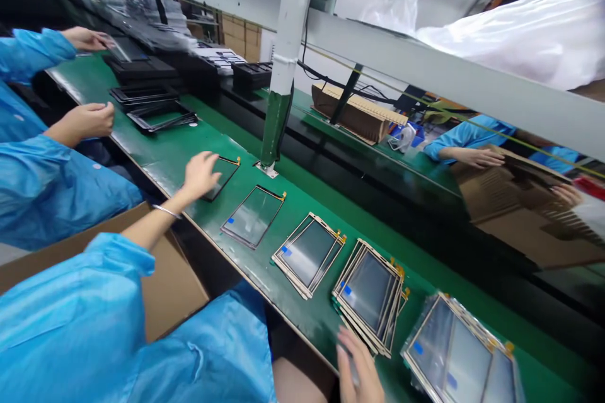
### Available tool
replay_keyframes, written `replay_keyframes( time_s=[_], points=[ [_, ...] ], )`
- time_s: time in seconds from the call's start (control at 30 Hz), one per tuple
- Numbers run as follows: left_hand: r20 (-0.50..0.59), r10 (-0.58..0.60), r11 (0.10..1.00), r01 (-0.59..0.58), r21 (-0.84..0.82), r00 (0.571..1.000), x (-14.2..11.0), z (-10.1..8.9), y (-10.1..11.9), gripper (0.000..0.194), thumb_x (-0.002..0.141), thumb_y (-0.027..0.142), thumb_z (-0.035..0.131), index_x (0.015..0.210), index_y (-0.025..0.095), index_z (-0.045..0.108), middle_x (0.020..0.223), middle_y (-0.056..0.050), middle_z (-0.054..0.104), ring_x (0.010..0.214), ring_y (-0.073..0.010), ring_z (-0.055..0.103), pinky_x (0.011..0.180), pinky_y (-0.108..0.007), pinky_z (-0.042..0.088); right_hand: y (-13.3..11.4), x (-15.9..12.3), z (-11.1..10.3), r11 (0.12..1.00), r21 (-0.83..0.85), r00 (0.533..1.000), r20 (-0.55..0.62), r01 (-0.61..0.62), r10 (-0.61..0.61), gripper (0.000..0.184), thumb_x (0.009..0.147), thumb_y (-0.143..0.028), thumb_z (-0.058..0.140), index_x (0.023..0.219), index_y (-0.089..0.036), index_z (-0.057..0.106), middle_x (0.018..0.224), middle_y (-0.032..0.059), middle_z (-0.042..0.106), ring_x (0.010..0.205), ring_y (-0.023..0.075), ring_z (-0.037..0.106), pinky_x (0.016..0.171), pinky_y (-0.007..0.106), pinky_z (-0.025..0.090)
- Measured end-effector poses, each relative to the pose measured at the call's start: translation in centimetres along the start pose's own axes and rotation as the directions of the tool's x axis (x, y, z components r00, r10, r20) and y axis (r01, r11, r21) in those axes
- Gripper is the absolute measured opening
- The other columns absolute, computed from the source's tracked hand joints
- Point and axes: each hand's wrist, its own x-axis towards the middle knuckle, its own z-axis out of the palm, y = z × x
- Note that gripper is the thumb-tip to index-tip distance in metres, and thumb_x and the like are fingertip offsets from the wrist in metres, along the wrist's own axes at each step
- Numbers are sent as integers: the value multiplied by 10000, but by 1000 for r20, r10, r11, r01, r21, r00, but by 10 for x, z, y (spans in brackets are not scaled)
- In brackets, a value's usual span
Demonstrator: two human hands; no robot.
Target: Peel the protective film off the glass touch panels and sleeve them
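My left hand (202,175) is over a dark-bordered glass touch panel (225,177) at the bench's left part, its fingers spread and covering part of the panel. Whether the fingertips touch it I cannot tell. Beside it lies a single clear touch panel (253,217) with an orange ribbon tab and a blue sticker. My right hand (359,368), slightly blurred, is low at the front edge with its fingers apart. It is nearest to a fanned stack of framed panels (371,289). A smaller stack (309,252) sits left of that one.
Plastic-wrapped panels (466,352) lie at right. A post (278,75) rises from the green bench (217,138). Black frames (155,113) are stacked near a co-worker's hands (87,123) at left. An open carton (170,283) stands below the edge. Across, another person handles cardboard (515,201).
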Motion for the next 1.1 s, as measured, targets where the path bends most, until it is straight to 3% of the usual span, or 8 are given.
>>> replay_keyframes(
  time_s=[0.2,0.33,0.47,0.57,0.77,0.93,1.0,1.1],
  points=[
    [253,156,977,-187,104,955,-49,163,9,248,753,278,661,959,141,677,1341,-128,515,1345,-283,311,1152,-421,88,6,54,91,995,-68,991,112,-67,74,504,901,-450,413,1256,-115,538,1405,210,430,1291,324,423,1014,506,405],
    [310,122,989,-143,47,943,-63,209,7,362,709,228,692,1048,116,637,1413,-186,429,1408,-326,179,1144,-489,37,3,64,106,986,-64,976,148,-152,160,613,896,-480,380,1325,-52,472,1473,227,309,1371,342,280,1073,537,311],
    [385,59,995,-21,-102,921,-56,219,16,480,756,246,660,1201,131,525,1396,-216,441,1346,-300,343,1104,-500,220,-7,62,104,971,67,964,150,-230,218,656,869,-509,408,1332,-48,462,1487,214,284,1391,335,233,1105,547,244],
    [528,48,967,93,-238,848,-60,216,28,473,840,295,575,1261,117,454,1241,-236,581,1074,-264,618,942,-468,436,-12,61,91,885,312,937,169,-346,306,648,870,-525,426,1361,-102,426,1466,187,348,1371,304,300,1099,520,277],
    [730,50,888,304,-345,682,-109,171,56,514,859,396,556,1293,146,437,1348,-228,501,1080,-298,622,805,-368,516,2,67,28,524,764,821,12,-376,571,524,848,-570,508,1181,-169,562,1227,159,607,1019,237,629,754,334,523],
    [864,6,745,575,-340,503,-147,147,76,494,836,323,628,1273,182,446,1319,-194,544,1073,-274,630,779,-318,513,4,88,-15,168,854,783,350,-492,515,630,685,-733,577,814,-126,689,779,119,710,610,165,628,535,264,468],
    [884,5,731,601,-322,468,-154,147,79,495,843,327,623,1280,187,436,1270,-187,586,1060,-266,638,785,-320,510,-3,91,-23,208,829,785,367,-519,499,633,670,-739,583,751,-120,688,691,108,696,553,157,608,486,249,431],
    [900,18,729,611,-310,435,-158,148,81,499,852,350,614,1290,202,425,1270,-178,589,1060,-267,638,783,-327,513,-13,83,-28,422,761,824,253,-493,506,528,715,-661,608,734,-137,673,655,76,678,537,155,598,467,241,417]
  ],
)
